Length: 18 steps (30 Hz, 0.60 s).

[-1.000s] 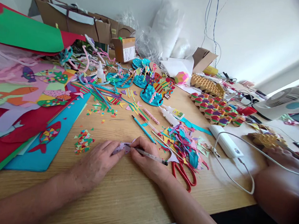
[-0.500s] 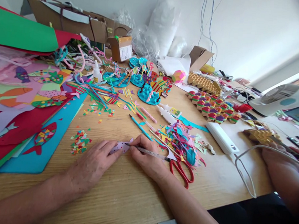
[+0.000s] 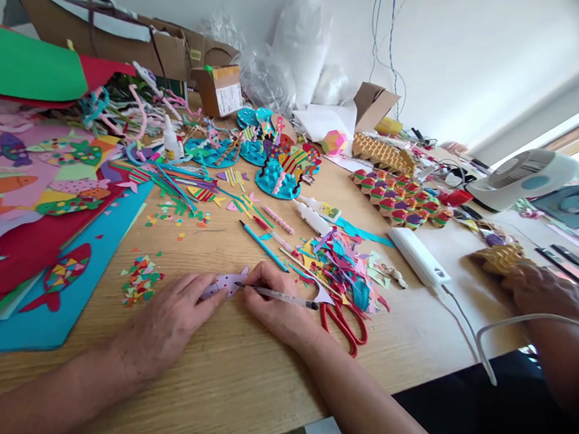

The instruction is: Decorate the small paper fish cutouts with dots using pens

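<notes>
As the view had swung a little rightward, the blue sheet and its red mosaic-patterned paper fish lay closer to the left margin. Beside them, the pile of tiny paper triangles sat near the left hand, whose fingers were bent and nearly together, thumb close, pinning the left end of the lilac spotted paper fish. More of that fish showed past the fingers than a second earlier, so its surface seemed easier to mark. It lay on the wooden tabletop between both hands, tail to the right, where the tip of the clear-barrelled pen touched it or hovered just above; I could not tell which. The right hand had thumb and fingers closed round the pen. Just past it, the red-handled scissors and the heap of paper scraps limited rightward movement, while wood ran between the forearms to the near edge, giving the wrists room to slide. Farther right lay the white power bank, then a co-worker's hand at an egg-carton piece
</notes>
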Motion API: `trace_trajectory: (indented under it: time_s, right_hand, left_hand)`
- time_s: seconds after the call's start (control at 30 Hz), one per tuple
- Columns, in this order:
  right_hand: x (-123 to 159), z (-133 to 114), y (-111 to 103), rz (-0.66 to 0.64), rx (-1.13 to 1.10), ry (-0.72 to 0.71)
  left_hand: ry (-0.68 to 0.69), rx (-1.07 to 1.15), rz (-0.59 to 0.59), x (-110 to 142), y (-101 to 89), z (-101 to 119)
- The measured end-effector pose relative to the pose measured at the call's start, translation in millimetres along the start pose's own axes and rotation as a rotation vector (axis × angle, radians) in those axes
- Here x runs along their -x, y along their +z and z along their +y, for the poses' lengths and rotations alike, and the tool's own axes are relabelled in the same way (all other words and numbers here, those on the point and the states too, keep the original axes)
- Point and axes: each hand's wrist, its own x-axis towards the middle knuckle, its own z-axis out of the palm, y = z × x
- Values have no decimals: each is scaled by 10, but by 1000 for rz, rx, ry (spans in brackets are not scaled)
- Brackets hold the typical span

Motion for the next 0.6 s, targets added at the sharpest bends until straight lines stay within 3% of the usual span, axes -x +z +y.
trace_trajectory:
  time_s: [0.6]
  right_hand:
    - [-2,-9,2,-16,-9,10]
  left_hand:
    - [69,-49,0,-44,-89,-7]
